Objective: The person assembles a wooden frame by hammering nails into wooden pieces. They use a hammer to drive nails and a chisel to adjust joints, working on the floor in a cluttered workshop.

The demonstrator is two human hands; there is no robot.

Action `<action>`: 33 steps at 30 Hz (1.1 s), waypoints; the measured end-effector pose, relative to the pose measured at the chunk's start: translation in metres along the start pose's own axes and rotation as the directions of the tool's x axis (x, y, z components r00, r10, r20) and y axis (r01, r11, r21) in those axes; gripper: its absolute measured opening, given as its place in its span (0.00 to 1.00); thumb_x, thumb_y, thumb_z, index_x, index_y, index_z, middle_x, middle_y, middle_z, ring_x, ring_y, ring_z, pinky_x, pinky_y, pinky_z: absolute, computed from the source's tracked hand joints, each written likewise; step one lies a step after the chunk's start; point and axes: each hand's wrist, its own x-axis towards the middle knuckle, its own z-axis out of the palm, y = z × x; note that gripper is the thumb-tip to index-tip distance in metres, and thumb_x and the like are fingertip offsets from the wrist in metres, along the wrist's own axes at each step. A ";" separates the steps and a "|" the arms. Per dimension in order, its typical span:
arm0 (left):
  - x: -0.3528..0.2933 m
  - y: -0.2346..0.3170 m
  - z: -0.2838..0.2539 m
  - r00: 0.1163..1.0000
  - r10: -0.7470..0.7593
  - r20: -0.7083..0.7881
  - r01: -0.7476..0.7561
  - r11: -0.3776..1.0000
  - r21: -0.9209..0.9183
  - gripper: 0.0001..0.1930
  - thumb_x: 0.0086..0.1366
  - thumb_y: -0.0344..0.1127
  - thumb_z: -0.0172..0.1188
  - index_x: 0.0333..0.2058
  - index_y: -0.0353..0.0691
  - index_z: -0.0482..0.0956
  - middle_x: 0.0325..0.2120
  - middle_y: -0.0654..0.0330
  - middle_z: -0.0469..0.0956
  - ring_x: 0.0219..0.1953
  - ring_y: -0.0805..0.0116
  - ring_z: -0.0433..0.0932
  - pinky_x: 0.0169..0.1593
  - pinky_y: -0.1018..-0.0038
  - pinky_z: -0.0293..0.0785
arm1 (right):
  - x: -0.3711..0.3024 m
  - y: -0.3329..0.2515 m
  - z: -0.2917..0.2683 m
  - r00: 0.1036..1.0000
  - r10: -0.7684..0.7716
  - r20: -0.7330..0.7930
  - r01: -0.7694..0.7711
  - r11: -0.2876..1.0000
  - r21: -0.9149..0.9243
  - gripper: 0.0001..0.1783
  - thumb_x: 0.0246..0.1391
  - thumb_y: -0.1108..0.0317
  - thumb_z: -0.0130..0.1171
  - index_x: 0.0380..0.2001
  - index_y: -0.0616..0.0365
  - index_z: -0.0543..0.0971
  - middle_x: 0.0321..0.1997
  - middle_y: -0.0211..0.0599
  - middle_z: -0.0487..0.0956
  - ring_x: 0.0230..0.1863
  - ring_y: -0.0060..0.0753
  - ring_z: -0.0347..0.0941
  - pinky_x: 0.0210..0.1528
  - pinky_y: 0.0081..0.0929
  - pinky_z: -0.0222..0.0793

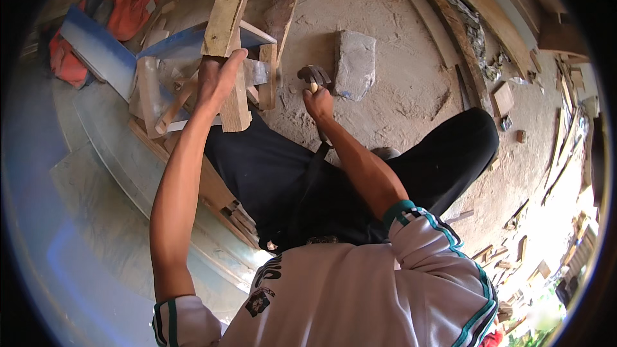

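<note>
My left hand (218, 83) is wrapped round a piece of wooden framework, its thumb lying along the timber. A pale rough wooden beam (230, 9) runs away from that hand toward the top, and a short squared wood block (236, 106) sticks out beside it. Part of the grip is hidden behind the wrist. In my right hand (319, 104) is a claw hammer (315, 75), held near its dark head just above the floor. The hammer's handle is mostly covered by the hand and forearm.
A grey stone block (355, 64) lies on the dusty floor right of the hammer. Blue-painted boards (99, 51) and an orange cloth (132, 8) are at the far left. Long planks (456, 38) lie at the right, with wood scraps (501, 257) scattered below. My bent knee (472, 135) juts out right.
</note>
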 end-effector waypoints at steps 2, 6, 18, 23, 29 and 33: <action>-0.006 0.013 -0.003 0.999 -0.025 0.043 0.026 0.999 -0.037 0.29 0.58 0.49 0.65 0.51 0.33 0.74 0.46 0.55 0.78 0.49 0.64 0.75 0.52 0.68 0.70 | 0.004 0.004 -0.016 0.998 0.006 0.069 0.005 0.987 -0.160 0.24 0.52 0.52 0.59 0.44 0.60 0.79 0.42 0.57 0.81 0.45 0.59 0.78 0.49 0.49 0.73; 0.002 -0.015 -0.021 0.967 -0.008 0.255 0.055 0.983 -0.177 0.32 0.59 0.55 0.63 0.53 0.35 0.73 0.49 0.57 0.77 0.51 0.67 0.74 0.54 0.68 0.71 | 0.005 0.019 -0.036 0.993 0.015 0.119 0.030 0.928 -0.371 0.21 0.54 0.52 0.56 0.44 0.56 0.77 0.45 0.56 0.81 0.49 0.58 0.77 0.50 0.49 0.73; 0.075 -0.101 -0.030 0.716 0.080 0.693 -0.458 0.804 0.380 0.27 0.61 0.50 0.61 0.53 0.37 0.73 0.49 0.53 0.76 0.51 0.60 0.75 0.53 0.62 0.73 | -0.016 0.037 -0.018 0.951 0.225 0.212 -0.075 0.834 -0.547 0.30 0.56 0.48 0.56 0.58 0.49 0.70 0.54 0.48 0.78 0.55 0.52 0.75 0.55 0.46 0.72; 0.096 -0.149 -0.013 0.829 -0.087 0.552 0.045 0.995 0.090 0.24 0.69 0.50 0.56 0.60 0.48 0.70 0.50 0.57 0.76 0.50 0.68 0.74 0.56 0.70 0.71 | -0.043 0.002 -0.015 0.983 -0.149 0.109 0.185 0.813 -0.551 0.33 0.55 0.48 0.58 0.58 0.57 0.69 0.56 0.51 0.74 0.58 0.48 0.72 0.61 0.44 0.66; 0.109 -0.158 -0.007 0.741 0.008 0.671 0.196 0.954 -0.228 0.22 0.73 0.40 0.50 0.64 0.51 0.67 0.54 0.55 0.73 0.53 0.68 0.74 0.59 0.68 0.71 | -0.024 -0.058 0.033 0.835 -0.360 0.417 0.364 0.928 0.073 0.53 0.50 0.46 0.65 0.68 0.68 0.53 0.63 0.64 0.67 0.64 0.61 0.64 0.65 0.42 0.62; 0.111 -0.132 0.012 0.625 -0.093 0.775 0.405 0.887 -0.220 0.21 0.74 0.41 0.45 0.61 0.39 0.68 0.53 0.53 0.75 0.53 0.66 0.75 0.59 0.68 0.72 | -0.006 -0.041 0.106 0.868 -0.493 0.058 0.496 0.861 -0.113 0.58 0.51 0.50 0.64 0.68 0.76 0.41 0.63 0.68 0.65 0.63 0.60 0.66 0.63 0.40 0.64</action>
